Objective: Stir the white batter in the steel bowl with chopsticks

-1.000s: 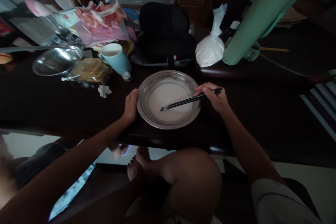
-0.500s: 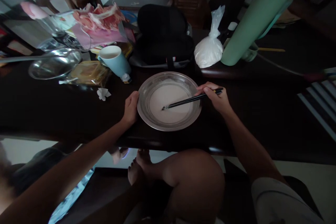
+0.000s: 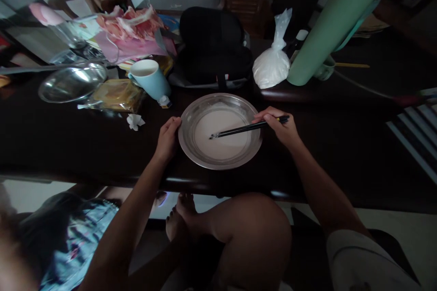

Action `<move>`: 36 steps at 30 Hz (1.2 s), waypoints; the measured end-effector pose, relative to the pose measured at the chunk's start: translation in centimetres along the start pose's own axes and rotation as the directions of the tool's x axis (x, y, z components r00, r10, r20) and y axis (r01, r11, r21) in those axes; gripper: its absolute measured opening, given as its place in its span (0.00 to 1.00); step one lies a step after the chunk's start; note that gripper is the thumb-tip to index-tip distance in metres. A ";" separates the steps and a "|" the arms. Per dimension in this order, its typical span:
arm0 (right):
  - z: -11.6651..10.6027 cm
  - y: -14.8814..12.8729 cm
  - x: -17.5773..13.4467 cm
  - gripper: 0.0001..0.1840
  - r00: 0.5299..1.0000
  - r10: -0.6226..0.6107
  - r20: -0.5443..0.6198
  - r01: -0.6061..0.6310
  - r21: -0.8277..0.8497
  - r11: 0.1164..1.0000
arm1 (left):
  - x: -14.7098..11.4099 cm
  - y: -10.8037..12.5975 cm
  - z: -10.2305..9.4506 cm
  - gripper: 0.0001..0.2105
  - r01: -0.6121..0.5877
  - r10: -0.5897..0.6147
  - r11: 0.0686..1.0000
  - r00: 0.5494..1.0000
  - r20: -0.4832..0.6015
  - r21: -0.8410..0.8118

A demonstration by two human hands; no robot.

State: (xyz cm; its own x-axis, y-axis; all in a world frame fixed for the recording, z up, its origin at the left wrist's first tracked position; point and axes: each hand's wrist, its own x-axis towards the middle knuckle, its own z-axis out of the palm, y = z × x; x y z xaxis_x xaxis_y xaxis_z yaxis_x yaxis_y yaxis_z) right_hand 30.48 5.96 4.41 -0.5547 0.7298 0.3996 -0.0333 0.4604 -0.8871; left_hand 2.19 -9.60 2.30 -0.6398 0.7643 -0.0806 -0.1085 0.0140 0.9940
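Note:
A wide steel bowl (image 3: 220,163) stands near the table's front edge, holding a pale, milky liquid (image 3: 218,122). My left hand (image 3: 168,138) grips the bowl's left rim, thumb on top; its other fingers are partly hidden. In my right hand (image 3: 278,125), over the bowl's right rim, is a pair of black chopsticks (image 3: 239,130). They slant down to the left, their tips at the liquid's surface with a whitish smear on them. Behind the bowl to the right sits a tied clear bag of white powder (image 3: 271,68).
A tall green flask (image 3: 334,32) stands at the right behind the bowl. To the left are a blue mug (image 3: 150,82), a second steel bowl (image 3: 73,84), a packaged yellowish food (image 3: 118,94) and crumpled tissue (image 3: 135,121). A black open case (image 3: 213,50) lies behind. Another person sits at the left.
The chopstick tips have shifted slightly up and left in the liquid. My left forearm has swung inward, uncovering more of the neighbouring person's blue patterned clothing. The bowl has barely moved.

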 end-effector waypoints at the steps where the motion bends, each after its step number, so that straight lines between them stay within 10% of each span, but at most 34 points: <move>1: -0.2 0.1 0.1 0.18 1.000 0.000 -0.025 0.000 0.007 1.000 | 0.1 0.1 0.0 0.16 0.014 -0.014 1.000 1.000 0.005 -0.006; 6: -1.2 0.8 0.4 0.20 0.989 0.024 -0.145 -0.018 0.044 0.999 | 0.5 0.3 0.3 0.14 0.037 -0.037 0.999 0.999 -0.003 -0.006; 13: -0.1 0.4 0.1 0.20 1.000 0.001 0.006 -0.001 -0.003 1.000 | 0.4 -0.1 0.3 0.18 -0.030 0.030 0.999 1.000 0.010 0.026; 36: -0.5 0.8 0.6 0.21 0.999 -0.032 -0.041 0.033 0.038 0.999 | -0.1 -0.9 0.1 0.23 -0.155 0.157 0.985 0.987 -0.030 0.073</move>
State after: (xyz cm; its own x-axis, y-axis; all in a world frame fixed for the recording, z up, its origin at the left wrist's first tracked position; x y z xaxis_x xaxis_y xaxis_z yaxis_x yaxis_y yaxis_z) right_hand 30.59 7.02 4.04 -0.5191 0.7348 0.4366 -0.0830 0.4651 -0.8814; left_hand 2.42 -9.68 1.43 -0.6714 0.7374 0.0743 0.0473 -0.0575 0.9972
